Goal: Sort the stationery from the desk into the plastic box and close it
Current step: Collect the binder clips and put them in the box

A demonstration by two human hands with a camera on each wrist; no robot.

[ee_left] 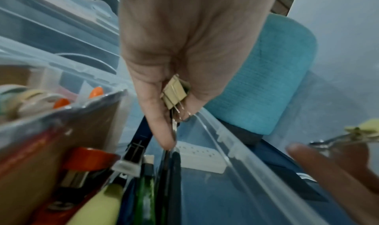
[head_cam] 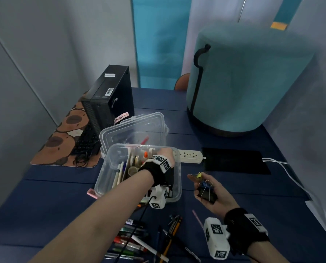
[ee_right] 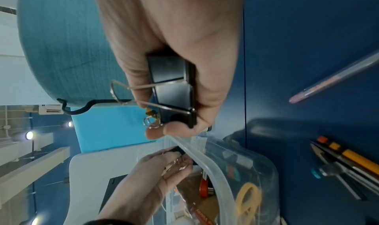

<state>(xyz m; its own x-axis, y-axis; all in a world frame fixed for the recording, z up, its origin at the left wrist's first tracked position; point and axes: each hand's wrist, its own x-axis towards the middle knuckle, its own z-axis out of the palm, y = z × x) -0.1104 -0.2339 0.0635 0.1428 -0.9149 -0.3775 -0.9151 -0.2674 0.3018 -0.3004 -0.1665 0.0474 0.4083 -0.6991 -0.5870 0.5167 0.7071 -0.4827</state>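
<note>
A clear plastic box point(head_cam: 109, 169) stands open on the blue desk, its lid point(head_cam: 139, 126) tipped back behind it. Inside lie tape rolls, pens and a stapler. My left hand point(head_cam: 167, 154) reaches over the box's right compartment and pinches a small gold binder clip point(ee_left: 174, 94). To the right of the box my right hand point(head_cam: 205, 188) holds a large black binder clip point(ee_right: 172, 85) in the palm and a small yellow clip point(head_cam: 198, 175) at the fingertips. Several pens and markers point(head_cam: 135, 238) lie loose near the desk's front edge.
A black computer tower point(head_cam: 109, 95) stands behind the box on a brown mat point(head_cam: 63, 141). A teal round stool point(head_cam: 243, 78) sits at the back right. A white power strip point(head_cam: 190, 156) and a black pad point(head_cam: 234, 160) lie right of the box.
</note>
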